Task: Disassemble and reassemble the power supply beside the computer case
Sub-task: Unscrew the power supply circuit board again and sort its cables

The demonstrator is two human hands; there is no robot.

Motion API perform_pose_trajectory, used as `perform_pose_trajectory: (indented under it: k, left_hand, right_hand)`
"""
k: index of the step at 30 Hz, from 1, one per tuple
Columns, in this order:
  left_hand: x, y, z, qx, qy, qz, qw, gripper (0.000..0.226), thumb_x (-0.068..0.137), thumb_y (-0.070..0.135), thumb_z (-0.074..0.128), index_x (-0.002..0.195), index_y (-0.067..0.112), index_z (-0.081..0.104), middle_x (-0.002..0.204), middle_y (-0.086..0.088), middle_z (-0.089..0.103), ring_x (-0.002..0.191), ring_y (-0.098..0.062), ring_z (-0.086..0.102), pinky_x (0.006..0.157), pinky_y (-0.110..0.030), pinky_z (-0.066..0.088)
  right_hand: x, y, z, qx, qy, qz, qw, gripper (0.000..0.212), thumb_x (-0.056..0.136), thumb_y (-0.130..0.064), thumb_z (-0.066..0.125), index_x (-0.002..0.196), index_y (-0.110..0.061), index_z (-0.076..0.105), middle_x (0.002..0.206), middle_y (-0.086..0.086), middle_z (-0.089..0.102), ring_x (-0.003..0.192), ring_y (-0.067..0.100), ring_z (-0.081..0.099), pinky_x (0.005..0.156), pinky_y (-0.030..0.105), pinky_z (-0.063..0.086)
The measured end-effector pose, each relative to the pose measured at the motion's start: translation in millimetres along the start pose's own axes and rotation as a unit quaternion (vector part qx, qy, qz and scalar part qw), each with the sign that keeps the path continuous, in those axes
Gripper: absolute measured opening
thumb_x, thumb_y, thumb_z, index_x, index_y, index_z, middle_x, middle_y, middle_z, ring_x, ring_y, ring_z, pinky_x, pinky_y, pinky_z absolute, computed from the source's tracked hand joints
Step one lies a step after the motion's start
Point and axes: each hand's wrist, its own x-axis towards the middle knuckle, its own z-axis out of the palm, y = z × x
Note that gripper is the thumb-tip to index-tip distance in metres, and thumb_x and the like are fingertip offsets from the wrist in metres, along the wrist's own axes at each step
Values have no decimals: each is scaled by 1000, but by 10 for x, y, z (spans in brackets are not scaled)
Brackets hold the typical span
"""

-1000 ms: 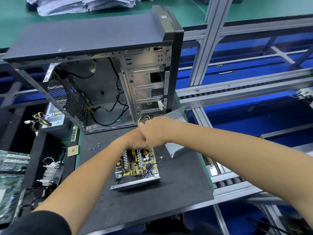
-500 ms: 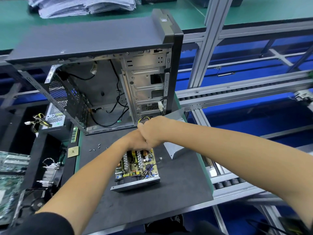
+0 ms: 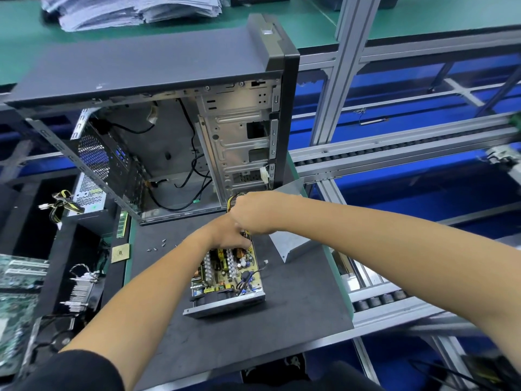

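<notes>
Where the dark grey mat (image 3: 296, 320) covers the desk, lies an opened silver metal power supply tray (image 3: 225, 304), lid off, holding a yellow-green circuit board (image 3: 225, 275) crowded with capacitors, pale heat-sink fins and a loop of black and blue wire. Sits just in front of the open black computer case (image 3: 158, 114), near its lower edge but apart from it. Over the tray's far end, left hand (image 3: 225, 235) reaching down, fingers curled among the yellow and black cable bundle (image 3: 235, 200); whether clamped on a wire or only pressing, cannot tell. Right hand (image 3: 253, 213) touching the left from above, fingers bent toward the same bundle and hidden behind the knuckles; hold likewise cannot be told. To the right of the tray, a bent grey sheet-metal cover (image 3: 290, 238), partly under the right forearm. Inside the case: black cables trailing over the floor panel, a silver drive cage at right with a white connector hanging beside it, a perforated rear panel at left. On the mat to the left, a few small loose screws (image 3: 158, 246). Beyond the mat's left edge, a square gold-coloured processor chip (image 3: 120, 253), a green memory stick (image 3: 122, 224) and a finned silver heat sink (image 3: 81, 289). Beside the case's left, a second silver boxed power supply (image 3: 88, 197) with yellow and black leads. On the green bench behind, a stack of papers (image 3: 132, 9).
</notes>
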Motion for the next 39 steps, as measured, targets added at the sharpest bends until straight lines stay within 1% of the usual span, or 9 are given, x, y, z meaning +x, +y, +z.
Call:
perform_pose_trajectory:
  k: [4,9,15,20,24,29,32,36,39]
  left_hand:
    - [-13,-12,-2,-22,0,18,1000,13,77,14,68,86,8,60,83,-6,55,77,-18,45,62,-26,40]
    - [-1,13,2,-18,-1,24,1000,13,78,16,63,88,9,60,84,-4,63,77,-20,56,73,-35,49]
    - [3,-1,2,-9,3,-16,1000,15,70,22,66,70,28,51,76,-4,58,70,-20,49,66,-35,48]
    - [2,-7,15,-7,-7,-19,1000,19,75,23,66,91,15,61,84,-5,61,82,-23,54,76,-36,50]
    - [-10,1,6,-24,5,2,1000,28,75,15,68,100,5,64,88,-4,59,80,-19,50,74,-32,47]
    - [7,-8,-4,-1,-7,12,1000,19,70,20,65,83,7,61,84,-11,63,74,-22,52,72,-43,49]
    - [18,-28,-3,-1,-16,32,999,23,71,25,64,92,15,63,88,-2,62,83,-22,56,75,-38,50]
    - [19,-36,8,-18,9,12,1000,24,70,22,68,62,37,51,68,18,51,63,-5,47,54,-19,37]
    - [34,-45,28,-18,18,-1,1000,31,69,23,67,56,35,42,59,16,46,55,-3,41,48,-22,31]
  right_hand:
    - [1,-70,62,2,31,39,999,23,100,-19,41,110,-10,60,106,9,64,78,25,53,61,34,41]
    - [39,-104,54,89,-67,81,990,49,90,-18,58,131,-6,35,116,11,51,82,26,53,65,36,44]
    - [-31,-60,32,40,22,52,998,35,85,-15,64,117,-9,54,110,8,60,83,24,59,60,30,41]
    - [3,-84,-30,39,-5,52,998,20,86,-13,62,105,-11,58,106,8,59,74,20,53,48,25,33]
    - [12,-110,-28,36,-32,69,996,20,92,-9,54,110,-7,62,104,8,56,79,24,49,60,34,39]
    - [16,-96,17,55,-41,108,992,31,99,-25,47,124,-8,50,113,9,60,85,26,54,64,36,40]
    - [-6,-94,18,89,-80,104,987,55,90,-21,58,136,-6,31,122,11,49,86,25,51,64,35,39]
    - [-39,-113,-8,24,1,73,997,37,89,-10,59,124,-6,49,121,11,54,100,29,61,65,34,40]
    - [-38,-99,-76,7,36,61,997,25,89,-9,55,115,-9,57,112,8,60,91,27,61,63,33,42]
